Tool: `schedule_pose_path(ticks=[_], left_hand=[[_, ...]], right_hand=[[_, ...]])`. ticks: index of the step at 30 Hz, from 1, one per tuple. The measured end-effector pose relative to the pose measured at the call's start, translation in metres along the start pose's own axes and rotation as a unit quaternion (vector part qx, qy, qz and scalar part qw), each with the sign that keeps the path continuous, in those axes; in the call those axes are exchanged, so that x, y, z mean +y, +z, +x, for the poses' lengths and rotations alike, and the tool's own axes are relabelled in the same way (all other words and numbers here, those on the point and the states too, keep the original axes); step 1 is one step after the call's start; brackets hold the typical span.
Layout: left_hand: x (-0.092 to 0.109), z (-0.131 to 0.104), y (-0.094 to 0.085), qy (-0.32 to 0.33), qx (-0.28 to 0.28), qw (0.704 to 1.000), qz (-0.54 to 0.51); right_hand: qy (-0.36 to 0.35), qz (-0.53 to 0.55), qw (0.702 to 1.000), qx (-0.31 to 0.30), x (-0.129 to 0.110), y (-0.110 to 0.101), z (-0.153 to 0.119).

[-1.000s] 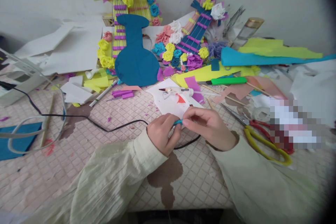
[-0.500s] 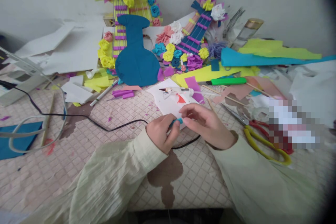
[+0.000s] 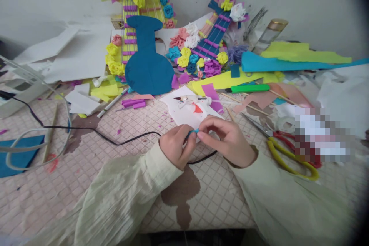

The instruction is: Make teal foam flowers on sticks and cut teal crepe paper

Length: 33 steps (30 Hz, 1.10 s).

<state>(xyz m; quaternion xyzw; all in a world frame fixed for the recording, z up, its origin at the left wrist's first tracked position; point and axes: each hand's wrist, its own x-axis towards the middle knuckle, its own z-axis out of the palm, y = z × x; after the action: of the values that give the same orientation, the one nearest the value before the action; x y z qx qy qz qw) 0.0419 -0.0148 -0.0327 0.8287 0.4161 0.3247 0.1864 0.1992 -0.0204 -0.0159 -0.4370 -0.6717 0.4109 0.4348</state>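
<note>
The left hand (image 3: 176, 147) pinches a small blue strip (image 3: 193, 132) between thumb and curled fingers, and the right hand (image 3: 227, 140) nips its right end between thumb and fingertip. The strip sits between the two hands, above the near middle of the table (image 3: 121, 188); it looks like rolled paper, though the fingers cover too much of it to be sure. Both sleeves (image 3: 123, 192) are pale green.

Just beyond the hands, a glue gun (image 3: 196, 100) lies on a white card (image 3: 182, 114), beside a small red scrap (image 3: 197, 108). A black cord (image 3: 112, 141) runs from the left side toward the hands and shows again below them. To the right lie a green-handled knife (image 3: 250, 88) and, nearer, scissors (image 3: 273, 152) with yellow and red handles. Purple rolls (image 3: 139, 104) lie left of the card.

At the far side, a blue guitar-shaped cutout (image 3: 150, 69) leans in front of a yellow guitar (image 3: 129, 30) with paper flowers. Right of it is a blue guitar (image 3: 215, 35), also edged with flowers.
</note>
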Motion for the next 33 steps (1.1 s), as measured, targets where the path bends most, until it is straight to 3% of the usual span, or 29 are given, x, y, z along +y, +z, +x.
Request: schedule_pose_path(ticks=[6,17,25,33], left_hand=[[-0.0003,-0.0017,0.0,0.0,0.005,1.0,0.005],[0.0022,-0.0007,-0.0044,0.011,-0.009,1.0,-0.016],[0.0027,-0.0008,-0.0034,0.012,-0.008,1.0,-0.001],[0.0006,0.0001,-0.0023,0.035,0.034,0.998,0.031]], right_hand=[[0.003,-0.004,1.0,0.005,0.0016,0.0012,-0.0001],[0.009,0.046,0.998,-0.041,-0.0016,-0.0019,0.0006],[0.003,-0.001,1.0,-0.017,-0.0018,-0.0018,-0.0001],[-0.018,-0.008,1.0,0.006,-0.0006,-0.0002,-0.0021]])
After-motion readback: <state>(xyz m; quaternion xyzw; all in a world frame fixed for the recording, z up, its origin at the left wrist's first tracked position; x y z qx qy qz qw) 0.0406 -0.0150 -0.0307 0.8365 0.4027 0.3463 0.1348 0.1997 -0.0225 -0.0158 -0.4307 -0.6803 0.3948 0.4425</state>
